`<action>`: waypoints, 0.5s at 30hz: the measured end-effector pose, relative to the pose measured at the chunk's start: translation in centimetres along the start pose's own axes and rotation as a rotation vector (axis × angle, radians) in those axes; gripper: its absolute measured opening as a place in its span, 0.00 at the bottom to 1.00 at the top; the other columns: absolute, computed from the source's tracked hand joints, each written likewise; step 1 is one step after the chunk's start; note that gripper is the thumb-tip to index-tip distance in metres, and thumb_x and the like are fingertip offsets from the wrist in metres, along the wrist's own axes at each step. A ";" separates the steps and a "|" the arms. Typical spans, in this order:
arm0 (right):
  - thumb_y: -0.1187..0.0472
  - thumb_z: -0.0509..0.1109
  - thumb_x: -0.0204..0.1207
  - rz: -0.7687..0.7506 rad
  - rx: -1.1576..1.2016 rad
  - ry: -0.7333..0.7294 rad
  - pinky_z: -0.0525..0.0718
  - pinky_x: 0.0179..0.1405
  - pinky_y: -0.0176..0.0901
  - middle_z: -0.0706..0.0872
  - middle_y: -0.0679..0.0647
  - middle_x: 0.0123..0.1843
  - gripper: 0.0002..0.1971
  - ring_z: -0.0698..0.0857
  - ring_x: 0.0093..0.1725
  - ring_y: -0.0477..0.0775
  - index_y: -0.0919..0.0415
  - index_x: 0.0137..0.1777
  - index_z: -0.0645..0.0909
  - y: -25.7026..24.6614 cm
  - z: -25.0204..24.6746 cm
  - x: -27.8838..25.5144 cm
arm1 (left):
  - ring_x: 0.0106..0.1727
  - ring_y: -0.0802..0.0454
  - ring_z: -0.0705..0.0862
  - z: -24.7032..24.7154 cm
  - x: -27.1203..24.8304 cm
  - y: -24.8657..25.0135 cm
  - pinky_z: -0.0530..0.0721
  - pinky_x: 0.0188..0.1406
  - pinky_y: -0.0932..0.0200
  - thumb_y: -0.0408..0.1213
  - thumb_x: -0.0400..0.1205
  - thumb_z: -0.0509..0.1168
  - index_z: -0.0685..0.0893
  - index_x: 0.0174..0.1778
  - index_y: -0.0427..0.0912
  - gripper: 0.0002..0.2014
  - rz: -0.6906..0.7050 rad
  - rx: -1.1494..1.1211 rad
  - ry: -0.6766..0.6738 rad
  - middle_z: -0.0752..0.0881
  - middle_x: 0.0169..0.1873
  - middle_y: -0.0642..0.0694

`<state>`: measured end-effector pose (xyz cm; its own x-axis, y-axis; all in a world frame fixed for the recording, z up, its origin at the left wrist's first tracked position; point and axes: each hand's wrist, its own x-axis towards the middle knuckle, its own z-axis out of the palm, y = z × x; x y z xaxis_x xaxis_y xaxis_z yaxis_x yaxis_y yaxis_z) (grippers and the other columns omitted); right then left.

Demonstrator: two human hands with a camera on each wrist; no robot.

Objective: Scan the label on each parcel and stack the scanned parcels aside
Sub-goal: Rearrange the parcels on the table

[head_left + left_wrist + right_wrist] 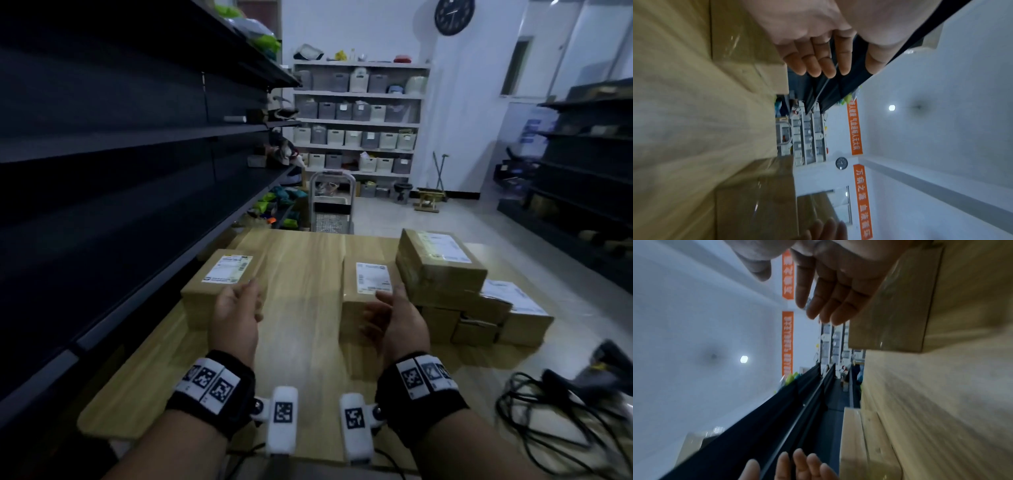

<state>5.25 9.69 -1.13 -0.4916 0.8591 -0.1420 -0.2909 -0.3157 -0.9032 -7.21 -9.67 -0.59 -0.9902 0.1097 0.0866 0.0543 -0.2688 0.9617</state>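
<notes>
1. Brown cardboard parcels sit on our pale wooden tabletop, each with a white label on top.
2. Our left hand hovers just beside the flat brown cardboard parcel at the left; its grip is wide, fingers relaxed and holding nothing.
3. Our right hand hovers by the upright brown cardboard parcel in the middle, fingers loosely spread and holding nothing; we cannot tell whether they touch it.
4. Just right of it stands a stack of brown cardboard parcels, several boxes piled at the tabletop's right side.
5. At the far right edge lies a dark handheld scanner among tangled black cables, apart from both hands.
6. Dark metal shelving runs along our left.
</notes>
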 end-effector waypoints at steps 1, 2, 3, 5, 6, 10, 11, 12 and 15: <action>0.41 0.68 0.88 -0.005 0.026 0.045 0.86 0.33 0.50 0.91 0.59 0.38 0.24 0.88 0.35 0.57 0.64 0.56 0.89 -0.4 -1.2 0.5 | 0.53 0.45 0.89 1.1 -0.7 -0.7 0.88 0.55 0.48 0.46 0.93 0.71 0.90 0.55 0.42 0.11 -0.014 0.008 -0.050 0.92 0.49 0.46; 0.41 0.68 0.88 -0.002 0.040 0.084 0.85 0.33 0.50 0.91 0.59 0.39 0.23 0.87 0.36 0.56 0.63 0.57 0.89 -0.5 -2.3 1.1 | 0.58 0.46 0.91 2.1 -1.5 -1.2 0.89 0.61 0.44 0.48 0.93 0.71 0.90 0.57 0.45 0.10 -0.041 0.018 -0.104 0.94 0.54 0.47; 0.40 0.69 0.87 0.007 0.052 0.115 0.85 0.33 0.50 0.91 0.59 0.40 0.23 0.87 0.37 0.57 0.63 0.56 0.89 -0.7 -3.3 1.5 | 0.63 0.47 0.91 3.2 -2.1 -2.0 0.90 0.67 0.43 0.50 0.93 0.70 0.90 0.60 0.48 0.10 -0.075 0.034 -0.152 0.94 0.59 0.48; 0.39 0.70 0.86 0.047 0.069 0.162 0.85 0.36 0.51 0.92 0.59 0.43 0.23 0.88 0.41 0.58 0.62 0.55 0.90 -0.6 -5.2 2.4 | 0.70 0.49 0.89 5.1 -3.4 -3.0 0.87 0.75 0.42 0.55 0.93 0.68 0.88 0.68 0.50 0.15 -0.162 0.030 -0.226 0.92 0.67 0.50; 0.39 0.70 0.86 0.068 0.082 0.178 0.85 0.37 0.51 0.92 0.59 0.44 0.24 0.88 0.42 0.58 0.62 0.55 0.90 -0.4 -6.1 2.7 | 0.74 0.49 0.87 5.9 -4.1 -3.5 0.85 0.80 0.41 0.58 0.93 0.67 0.86 0.73 0.50 0.19 -0.213 0.011 -0.256 0.90 0.72 0.50; 0.37 0.69 0.86 0.133 0.150 0.191 0.86 0.43 0.52 0.92 0.58 0.46 0.26 0.89 0.45 0.58 0.63 0.59 0.90 0.8 -8.3 3.4 | 0.85 0.46 0.80 7.7 -4.8 -5.6 0.75 0.90 0.38 0.63 0.92 0.66 0.78 0.89 0.44 0.34 -0.374 -0.024 -0.280 0.83 0.84 0.48; 0.37 0.68 0.87 0.142 0.160 0.187 0.87 0.46 0.54 0.92 0.58 0.47 0.27 0.89 0.46 0.58 0.63 0.59 0.89 1.1 -8.6 3.6 | 0.86 0.46 0.79 7.9 -4.8 -5.9 0.74 0.91 0.38 0.63 0.92 0.66 0.78 0.89 0.43 0.35 -0.397 -0.028 -0.276 0.82 0.85 0.48; 0.37 0.67 0.87 0.151 0.172 0.182 0.87 0.49 0.55 0.93 0.60 0.49 0.27 0.90 0.48 0.60 0.63 0.59 0.89 1.4 -8.9 3.7 | 0.87 0.47 0.78 8.0 -4.8 -6.2 0.73 0.92 0.39 0.64 0.92 0.66 0.78 0.89 0.43 0.35 -0.416 -0.033 -0.273 0.82 0.86 0.48; 0.37 0.66 0.89 0.170 0.250 0.171 0.88 0.54 0.56 0.93 0.66 0.56 0.27 0.92 0.56 0.64 0.64 0.59 0.87 2.2 -9.5 3.9 | 0.89 0.49 0.76 8.1 -4.5 -7.3 0.70 0.94 0.39 0.68 0.91 0.65 0.76 0.91 0.44 0.40 -0.452 -0.029 -0.295 0.80 0.88 0.49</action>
<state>10.48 16.21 -7.56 -0.4123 0.8338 -0.3670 -0.4189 -0.5313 -0.7364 -2.09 -0.46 -5.85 -0.8358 0.4833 -0.2604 -0.3763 -0.1589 0.9128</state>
